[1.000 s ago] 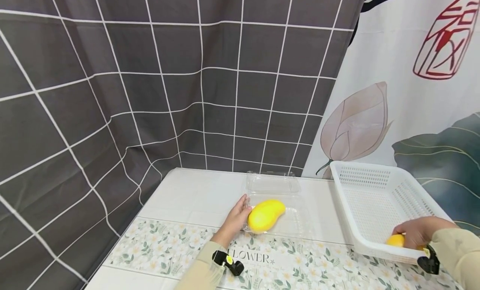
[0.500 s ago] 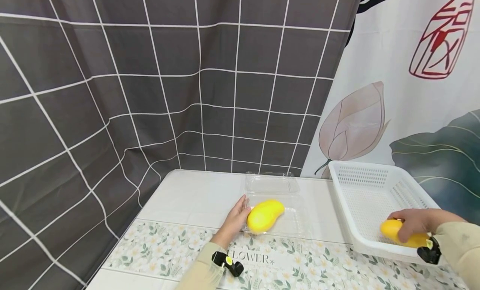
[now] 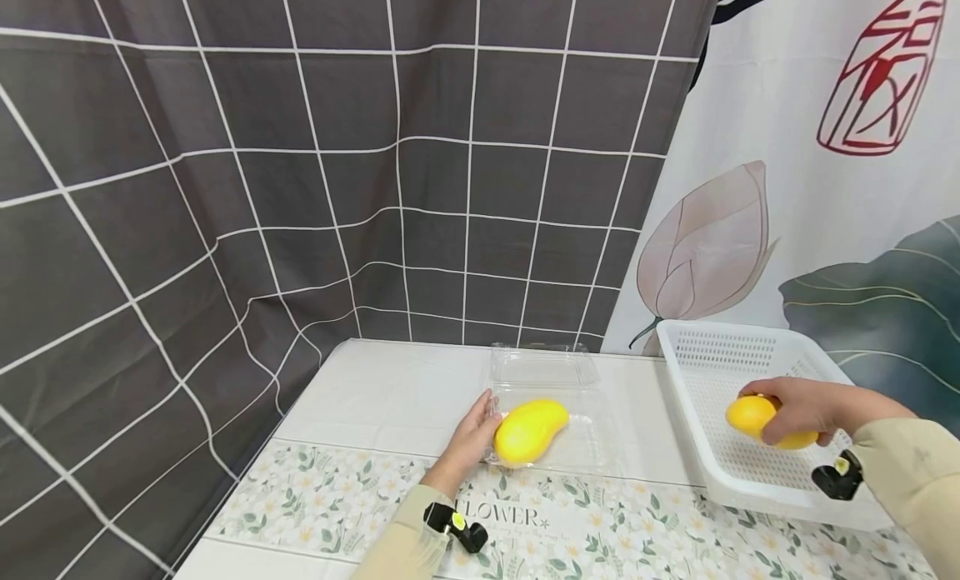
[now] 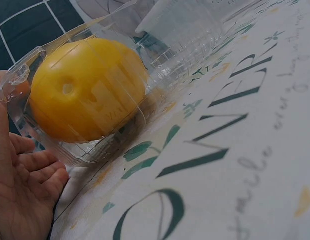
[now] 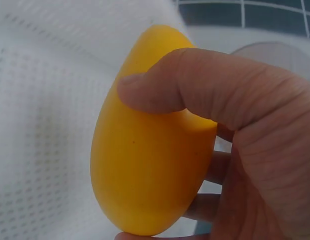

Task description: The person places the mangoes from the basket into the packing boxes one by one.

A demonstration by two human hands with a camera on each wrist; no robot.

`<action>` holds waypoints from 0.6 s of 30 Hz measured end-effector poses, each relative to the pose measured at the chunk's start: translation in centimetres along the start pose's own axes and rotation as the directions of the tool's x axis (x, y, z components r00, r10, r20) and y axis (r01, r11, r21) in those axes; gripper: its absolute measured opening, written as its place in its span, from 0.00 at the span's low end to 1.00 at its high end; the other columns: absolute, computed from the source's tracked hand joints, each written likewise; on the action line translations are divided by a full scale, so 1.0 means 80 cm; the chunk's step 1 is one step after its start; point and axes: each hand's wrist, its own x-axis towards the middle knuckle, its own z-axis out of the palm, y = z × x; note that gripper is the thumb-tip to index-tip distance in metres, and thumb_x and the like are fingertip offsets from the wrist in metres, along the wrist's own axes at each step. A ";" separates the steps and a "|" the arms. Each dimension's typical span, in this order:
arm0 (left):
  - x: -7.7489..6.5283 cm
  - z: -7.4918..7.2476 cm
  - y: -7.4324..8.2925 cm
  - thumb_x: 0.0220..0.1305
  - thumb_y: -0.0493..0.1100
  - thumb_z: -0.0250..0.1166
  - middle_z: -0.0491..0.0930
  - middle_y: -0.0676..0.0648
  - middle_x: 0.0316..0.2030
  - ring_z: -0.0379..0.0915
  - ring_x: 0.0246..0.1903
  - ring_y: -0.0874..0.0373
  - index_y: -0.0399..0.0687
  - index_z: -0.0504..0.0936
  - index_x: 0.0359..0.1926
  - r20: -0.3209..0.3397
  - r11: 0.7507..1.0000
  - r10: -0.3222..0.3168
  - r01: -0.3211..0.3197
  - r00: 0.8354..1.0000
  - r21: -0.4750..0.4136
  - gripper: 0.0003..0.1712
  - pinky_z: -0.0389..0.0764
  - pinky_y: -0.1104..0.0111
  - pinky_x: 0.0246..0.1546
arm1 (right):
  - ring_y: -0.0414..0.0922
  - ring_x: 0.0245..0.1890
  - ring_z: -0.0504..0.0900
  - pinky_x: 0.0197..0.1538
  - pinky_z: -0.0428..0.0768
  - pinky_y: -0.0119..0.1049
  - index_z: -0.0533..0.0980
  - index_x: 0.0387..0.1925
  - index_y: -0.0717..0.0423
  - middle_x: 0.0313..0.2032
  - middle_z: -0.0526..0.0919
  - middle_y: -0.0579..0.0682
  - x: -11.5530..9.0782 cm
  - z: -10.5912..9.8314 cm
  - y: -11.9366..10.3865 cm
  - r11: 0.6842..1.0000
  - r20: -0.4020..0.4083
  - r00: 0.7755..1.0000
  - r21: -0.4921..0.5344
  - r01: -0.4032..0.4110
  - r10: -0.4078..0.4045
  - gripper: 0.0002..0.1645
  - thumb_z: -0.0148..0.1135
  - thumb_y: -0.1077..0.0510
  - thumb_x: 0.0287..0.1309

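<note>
A yellow mango [image 3: 531, 432] lies in the left part of a clear plastic clamshell box [image 3: 588, 442], whose lid is folded back. My left hand [image 3: 472, 438] holds the box at its left edge, thumb near the mango. In the left wrist view, the mango [image 4: 90, 90] shows through the clear wall, with curled fingers [image 4: 40, 170] beside the box's lower corner. My right hand [image 3: 806, 409] grips a second mango [image 3: 750, 415] over the white basket. In the right wrist view, the thumb lies across this mango [image 5: 150, 165] and the other fingers are partly hidden behind it.
The white perforated basket [image 3: 701, 459] stands at the right of the table. A floral printed band [image 3: 337, 488] crosses the white tabletop [image 3: 405, 380]. Behind hang a dark grid curtain [image 3: 435, 180] and a white curtain [image 3: 795, 105] with a flower print.
My right hand has lifted the second mango from the basket's near right corner and moved it up and left, over the basket's middle. The left hand and box have stayed put.
</note>
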 end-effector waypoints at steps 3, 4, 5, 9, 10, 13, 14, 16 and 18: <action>0.000 0.000 0.000 0.78 0.49 0.49 0.58 0.45 0.77 0.52 0.76 0.45 0.49 0.49 0.81 0.000 1.000 0.003 -0.003 1.000 0.001 0.37 0.51 0.48 0.76 | 0.52 0.37 0.72 0.27 0.80 0.39 0.70 0.62 0.59 0.41 0.74 0.53 0.000 -0.004 -0.014 0.999 -0.024 0.999 -0.024 0.048 -0.049 0.38 0.72 0.59 0.49; 0.000 0.000 0.001 0.78 0.49 0.49 0.58 0.45 0.77 0.52 0.76 0.45 0.49 0.49 0.81 0.001 1.000 0.003 -0.003 1.000 0.001 0.37 0.51 0.48 0.76 | 0.52 0.36 0.72 0.27 0.79 0.38 0.70 0.62 0.59 0.40 0.73 0.53 0.000 -0.005 -0.018 0.998 -0.032 0.998 -0.027 0.059 -0.060 0.38 0.72 0.59 0.48; 0.000 0.000 0.001 0.78 0.49 0.49 0.58 0.45 0.77 0.52 0.76 0.45 0.49 0.49 0.81 0.002 1.000 0.005 -0.005 1.000 -0.001 0.37 0.51 0.48 0.76 | 0.51 0.36 0.72 0.26 0.77 0.37 0.71 0.61 0.59 0.40 0.73 0.53 0.000 -0.006 -0.023 0.997 -0.039 0.996 -0.031 0.077 -0.078 0.37 0.72 0.60 0.48; 0.000 0.000 0.000 0.78 0.49 0.49 0.58 0.44 0.77 0.52 0.76 0.45 0.49 0.49 0.81 0.004 1.000 0.003 -0.003 1.000 -0.010 0.37 0.51 0.49 0.76 | 0.49 0.35 0.72 0.28 0.73 0.37 0.73 0.59 0.57 0.39 0.74 0.51 -0.002 -0.006 -0.042 0.981 -0.086 0.980 -0.094 0.172 -0.180 0.36 0.73 0.60 0.46; 0.000 0.000 0.001 0.78 0.49 0.49 0.57 0.44 0.77 0.51 0.76 0.45 0.49 0.49 0.81 0.004 1.000 0.003 -0.003 1.000 -0.012 0.37 0.51 0.49 0.76 | 0.49 0.35 0.72 0.29 0.73 0.37 0.74 0.58 0.57 0.39 0.75 0.50 -0.002 -0.005 -0.048 0.974 -0.101 0.973 -0.113 0.197 -0.209 0.36 0.74 0.60 0.45; -0.001 0.000 0.001 0.78 0.49 0.49 0.58 0.43 0.77 0.52 0.76 0.45 0.48 0.49 0.81 0.003 1.000 0.006 -0.006 1.000 -0.006 0.37 0.51 0.48 0.76 | 0.47 0.38 0.72 0.36 0.73 0.40 0.76 0.56 0.55 0.40 0.77 0.47 -0.002 -0.002 -0.065 0.944 -0.147 0.943 -0.189 0.270 -0.299 0.35 0.77 0.59 0.43; -0.001 0.000 0.001 0.78 0.49 0.49 0.57 0.43 0.77 0.52 0.76 0.45 0.48 0.49 0.81 0.003 1.000 0.005 -0.005 1.000 -0.003 0.37 0.51 0.49 0.76 | 0.47 0.38 0.72 0.37 0.72 0.40 0.77 0.55 0.54 0.40 0.77 0.46 -0.001 -0.001 -0.070 0.934 -0.161 0.932 -0.212 0.289 -0.325 0.34 0.78 0.58 0.42; -0.001 0.000 0.001 0.78 0.49 0.48 0.57 0.43 0.77 0.52 0.76 0.44 0.48 0.49 0.81 0.002 1.000 0.007 -0.007 1.000 0.002 0.37 0.51 0.48 0.76 | 0.46 0.39 0.72 0.39 0.74 0.41 0.78 0.55 0.53 0.41 0.78 0.45 -0.001 0.002 -0.081 0.920 -0.186 0.916 -0.240 0.309 -0.356 0.34 0.79 0.58 0.41; -0.002 0.001 0.002 0.78 0.49 0.48 0.57 0.43 0.77 0.52 0.76 0.44 0.48 0.49 0.81 0.001 1.000 0.008 -0.008 1.000 0.007 0.36 0.52 0.49 0.76 | 0.46 0.39 0.73 0.40 0.75 0.41 0.78 0.55 0.53 0.43 0.78 0.47 0.000 0.005 -0.091 0.911 -0.207 0.903 -0.261 0.319 -0.376 0.35 0.80 0.57 0.41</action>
